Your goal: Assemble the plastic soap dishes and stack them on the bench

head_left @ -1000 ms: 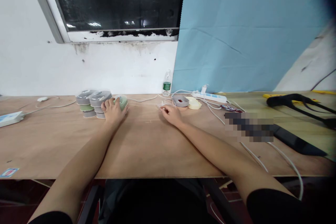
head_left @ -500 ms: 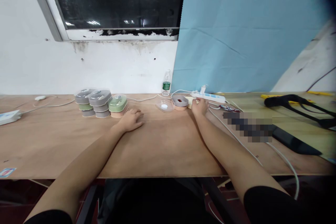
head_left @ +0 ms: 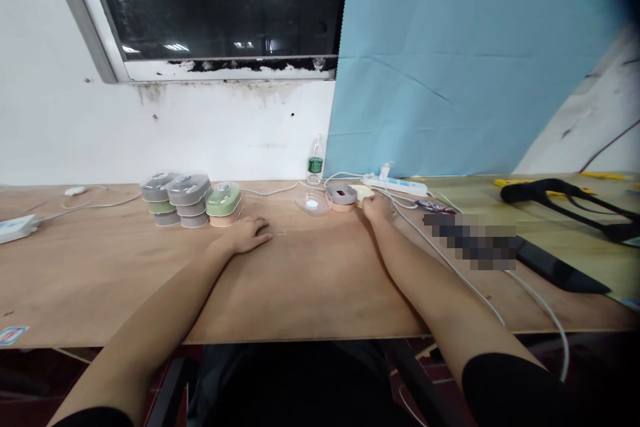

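My left hand (head_left: 249, 234) lies flat on the wooden table with its fingers stretched out and nothing in it. Close to its left are stacked lidded oval boxes, among them a green box (head_left: 223, 199) on an orange one and a grey box (head_left: 189, 189) on top of a stack. Farther right, my right hand (head_left: 377, 207) has its fingers curled together at the near edge of a pale yellow pad (head_left: 361, 191). Just left of the pad stands a grey oval box (head_left: 341, 193) on an orange base, its lid off. Beside it rests a clear lid (head_left: 312, 203).
A plastic bottle (head_left: 315, 161) stands by the wall. Behind my right hand is a white power strip (head_left: 400, 185), with a cable (head_left: 440, 253) running along my right forearm. A black flat object (head_left: 560, 267) and a black frame (head_left: 545, 190) lie at right.
My right hand has drawn slightly left and nearer, so more of the pale yellow pad shows. My left hand stays in place. The whole view has shifted a little.
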